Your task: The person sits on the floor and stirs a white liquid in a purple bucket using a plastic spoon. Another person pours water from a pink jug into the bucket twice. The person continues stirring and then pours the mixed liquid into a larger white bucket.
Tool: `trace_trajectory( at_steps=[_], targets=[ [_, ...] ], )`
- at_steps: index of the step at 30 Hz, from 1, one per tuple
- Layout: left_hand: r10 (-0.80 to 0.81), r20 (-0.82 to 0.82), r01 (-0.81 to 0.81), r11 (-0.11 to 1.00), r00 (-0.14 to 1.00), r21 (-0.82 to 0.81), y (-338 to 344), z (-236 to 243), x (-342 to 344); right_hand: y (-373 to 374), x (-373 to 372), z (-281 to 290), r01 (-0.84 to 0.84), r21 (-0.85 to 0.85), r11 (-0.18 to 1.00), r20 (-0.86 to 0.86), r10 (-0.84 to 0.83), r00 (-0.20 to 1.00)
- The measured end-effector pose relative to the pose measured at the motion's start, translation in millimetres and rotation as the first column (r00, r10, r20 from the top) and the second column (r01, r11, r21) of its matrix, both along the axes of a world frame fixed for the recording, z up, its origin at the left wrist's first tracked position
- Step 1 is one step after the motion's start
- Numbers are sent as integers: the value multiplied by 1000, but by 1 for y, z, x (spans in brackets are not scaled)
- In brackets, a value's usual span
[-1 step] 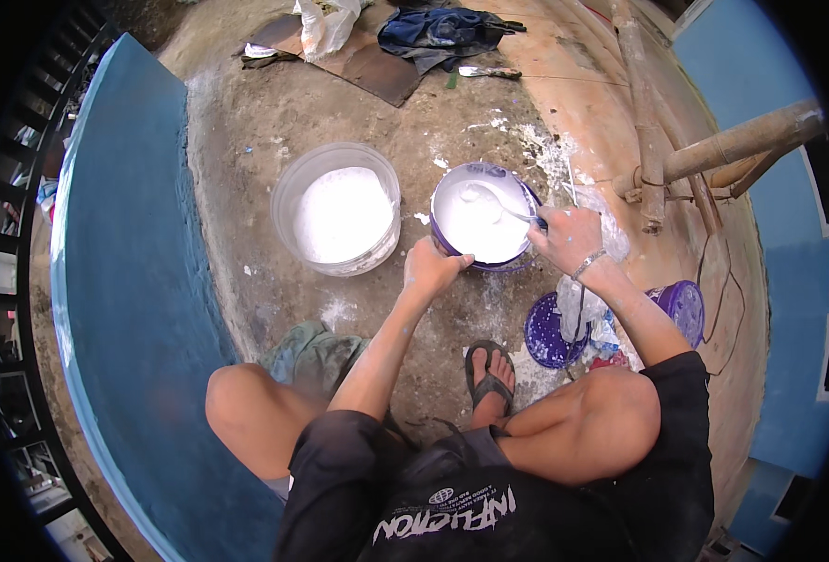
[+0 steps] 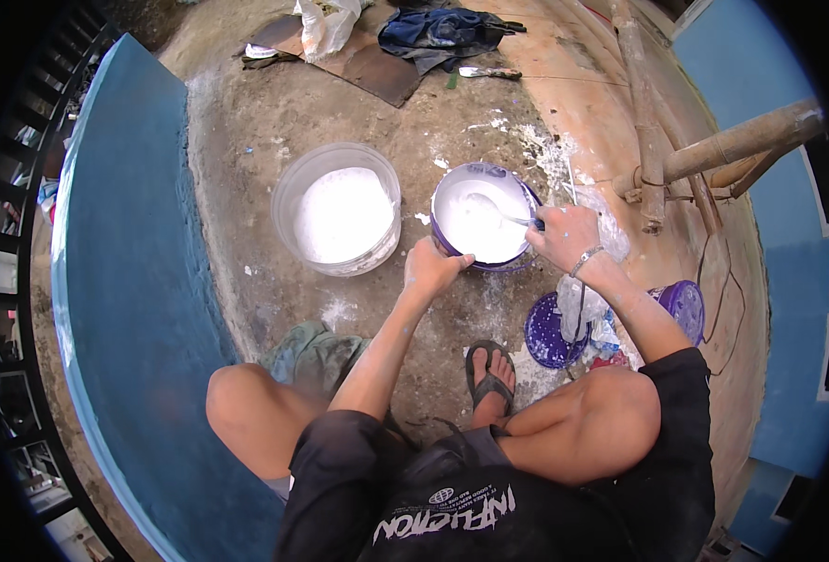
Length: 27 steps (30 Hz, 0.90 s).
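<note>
A sandalled foot [image 2: 495,384] is planted on the floor between two bent knees, and a greenish cloth [image 2: 313,356] lies beside the left one. Near the right knee, a speckled purple lid [image 2: 547,342] lies flat next to a crumpled clear bag [image 2: 578,307], with a purple tub [image 2: 684,314] just beyond on the right, probably put there to leave the middle free.

Ahead of the knees, the left hand [image 2: 430,272] grips the near-left rim of a purple bucket [image 2: 485,170], thumb over the edge, likely so it does not slide or turn. The right hand [image 2: 566,234] is closed around the handle of a stirring tool [image 2: 519,221], whose far end sits in the bucket's white paste [image 2: 494,239]. The tool slants in over the right rim, which seems to keep the fingers out of the paste.

Left of the bucket and apart from it stands a clear tub [image 2: 293,173] of white material, apparently within easy reach.

Farther off, a white bag [image 2: 328,28] and a dark blue cloth [image 2: 440,36] rest at a brown board [image 2: 377,73], well away from the bucket.
</note>
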<state>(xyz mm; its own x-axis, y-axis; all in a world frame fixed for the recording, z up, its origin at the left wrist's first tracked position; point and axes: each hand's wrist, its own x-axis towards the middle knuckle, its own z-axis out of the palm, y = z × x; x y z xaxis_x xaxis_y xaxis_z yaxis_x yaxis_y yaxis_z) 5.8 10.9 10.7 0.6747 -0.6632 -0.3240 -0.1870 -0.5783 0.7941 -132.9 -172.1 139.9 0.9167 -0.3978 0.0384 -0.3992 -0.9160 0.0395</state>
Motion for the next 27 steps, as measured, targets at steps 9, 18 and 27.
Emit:
trace_trajectory(
  at_steps=[9,18,27],
  targets=[
    [-10,60,10,1000,998,2,-6,-8,5,-5,21,-19,60,-16,998,-87,-61,994],
    [-3,0,3,1000,1000,16,-6,-3,6,1,31,-22,141,37,989,-150,-134,980],
    [39,-88,-32,996,995,85,-2,38,6,0,30,-13,145,56,988,-188,-133,973]
  ],
)
